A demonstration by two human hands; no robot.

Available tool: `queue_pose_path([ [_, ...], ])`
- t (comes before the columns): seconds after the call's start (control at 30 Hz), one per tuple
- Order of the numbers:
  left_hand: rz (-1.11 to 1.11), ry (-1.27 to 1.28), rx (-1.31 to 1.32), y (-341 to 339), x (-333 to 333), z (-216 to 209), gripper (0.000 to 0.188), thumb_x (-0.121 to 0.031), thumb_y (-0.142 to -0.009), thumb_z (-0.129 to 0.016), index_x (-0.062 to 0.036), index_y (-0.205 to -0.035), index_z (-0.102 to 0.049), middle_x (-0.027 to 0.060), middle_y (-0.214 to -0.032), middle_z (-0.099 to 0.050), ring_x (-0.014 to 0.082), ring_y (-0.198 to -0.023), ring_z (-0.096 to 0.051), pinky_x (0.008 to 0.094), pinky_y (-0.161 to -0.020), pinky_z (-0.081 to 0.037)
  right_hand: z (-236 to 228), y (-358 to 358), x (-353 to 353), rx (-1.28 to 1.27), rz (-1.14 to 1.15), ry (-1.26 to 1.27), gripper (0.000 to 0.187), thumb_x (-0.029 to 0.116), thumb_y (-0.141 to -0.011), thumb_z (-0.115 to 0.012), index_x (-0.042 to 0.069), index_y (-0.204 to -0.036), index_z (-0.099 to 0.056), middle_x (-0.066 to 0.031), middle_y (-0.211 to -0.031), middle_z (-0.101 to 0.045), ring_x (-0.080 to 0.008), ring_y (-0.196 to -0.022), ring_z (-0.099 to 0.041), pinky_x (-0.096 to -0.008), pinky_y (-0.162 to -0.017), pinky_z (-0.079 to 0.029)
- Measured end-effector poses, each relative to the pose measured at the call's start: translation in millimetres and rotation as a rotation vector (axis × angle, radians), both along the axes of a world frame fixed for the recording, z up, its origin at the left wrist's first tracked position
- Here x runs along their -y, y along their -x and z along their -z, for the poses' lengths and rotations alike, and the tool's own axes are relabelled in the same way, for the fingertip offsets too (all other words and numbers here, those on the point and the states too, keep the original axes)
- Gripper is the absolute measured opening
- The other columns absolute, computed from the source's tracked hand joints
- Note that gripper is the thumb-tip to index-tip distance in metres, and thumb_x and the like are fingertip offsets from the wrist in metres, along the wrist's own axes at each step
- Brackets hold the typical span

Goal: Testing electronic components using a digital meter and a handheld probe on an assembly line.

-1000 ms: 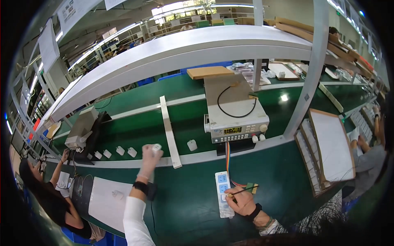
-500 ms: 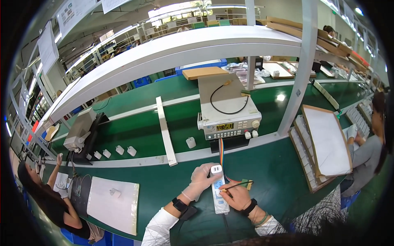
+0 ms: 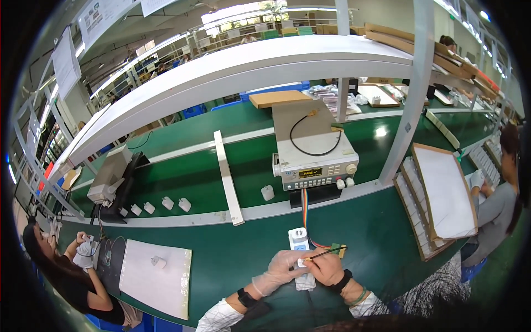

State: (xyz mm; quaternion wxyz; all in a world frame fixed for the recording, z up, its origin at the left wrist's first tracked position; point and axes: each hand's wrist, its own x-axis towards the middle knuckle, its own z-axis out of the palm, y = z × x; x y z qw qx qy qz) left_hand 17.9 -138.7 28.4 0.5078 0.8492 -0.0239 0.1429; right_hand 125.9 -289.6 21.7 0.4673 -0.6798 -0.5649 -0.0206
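On the green bench a white power strip [image 3: 305, 283] stands lengthwise in front of me. A white two-port charger [image 3: 298, 234] is plugged into its far end, and no hand touches it. My left hand [image 3: 281, 272], in a thin clear glove, closes its fingertips around a small white charger [image 3: 301, 263] lower on the strip. Beside it my right hand [image 3: 327, 270] pinches the end of a black cable [image 3: 326, 253] against that charger. Fingers hide whether the plug is inserted. The cable runs to a small green circuit board [image 3: 338, 250], joined to a rainbow ribbon cable [image 3: 305, 208].
A bench tester [image 3: 316, 169] with a lit display stands beyond the strip. Several white chargers [image 3: 167, 203] sit on the green conveyor [image 3: 251, 177]. At left lies a white mat [image 3: 152, 288] beside a co-worker [image 3: 66, 265]; stacked trays [image 3: 442, 193] and another co-worker [image 3: 498, 193] are at right.
My left hand has left the charger at the strip's far end and come down toward me to the lower charger, beside my right hand. The tester's display has changed. The left co-worker's raised hand has lowered.
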Motion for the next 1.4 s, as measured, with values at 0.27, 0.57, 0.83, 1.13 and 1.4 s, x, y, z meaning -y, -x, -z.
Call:
queue_pose_path([
  [0.27,-0.048,-0.032,0.041,3.8,-1.4,12.9,0.037,-0.021,-0.078,-0.075,-0.0118,-0.113,-0.066,0.0091,-0.099,-0.069,0.0281,-0.085,-0.068,0.0352,-0.075,-0.054,-46.9,-9.2,-1.7,-0.347,0.020,-0.257,0.011,0.013,-0.088,-0.063,0.004,-0.091,-0.067,-0.0120,-0.086,-0.062,-0.0289,-0.072,-0.060,-0.0359,-0.067,-0.048],
  [0.57,-0.060,-0.088,0.015,7.0,-3.4,20.6,0.037,-0.027,-0.080,-0.073,-0.0141,-0.113,-0.067,0.0099,-0.095,-0.069,0.0286,-0.083,-0.067,0.0360,-0.074,-0.053,-33.0,-37.5,-59.4,-0.280,-0.006,0.080,0.011,0.010,-0.090,-0.060,0.002,-0.092,-0.066,-0.0111,-0.091,-0.064,-0.0271,-0.080,-0.062,-0.0334,-0.071,-0.050],
  [0.83,0.000,-0.029,-0.080,4.9,-6.9,12.1,0.038,-0.028,-0.084,-0.069,-0.0059,-0.114,-0.065,0.0140,-0.100,-0.068,0.0296,-0.092,-0.066,0.0355,-0.079,-0.051,-19.5,-40.6,-66.7,-0.104,0.006,0.015,0.013,0.015,-0.088,-0.065,0.004,-0.094,-0.067,-0.0097,-0.092,-0.065,-0.0286,-0.079,-0.063,-0.0353,-0.069,-0.051],
  [1.13,0.026,0.020,-0.034,3.9,-6.5,8.6,0.038,-0.028,-0.083,-0.069,-0.0040,-0.113,-0.065,0.0142,-0.097,-0.068,0.0292,-0.089,-0.067,0.0349,-0.077,-0.052,-17.5,-39.3,-60.5,-0.239,0.049,-0.019,0.012,0.014,-0.087,-0.066,0.005,-0.093,-0.068,-0.0103,-0.089,-0.064,-0.0286,-0.077,-0.063,-0.0351,-0.067,-0.051],
  [1.4,0.028,0.009,-0.040,4.4,-5.7,5.0,0.039,-0.028,-0.083,-0.070,-0.0029,-0.113,-0.065,0.0149,-0.098,-0.068,0.0289,-0.091,-0.067,0.0349,-0.078,-0.051,-21.4,-39.8,-58.2,-0.205,0.056,0.011,0.011,0.014,-0.087,-0.065,0.004,-0.093,-0.068,-0.0103,-0.088,-0.064,-0.0282,-0.074,-0.063,-0.0344,-0.066,-0.051],
])
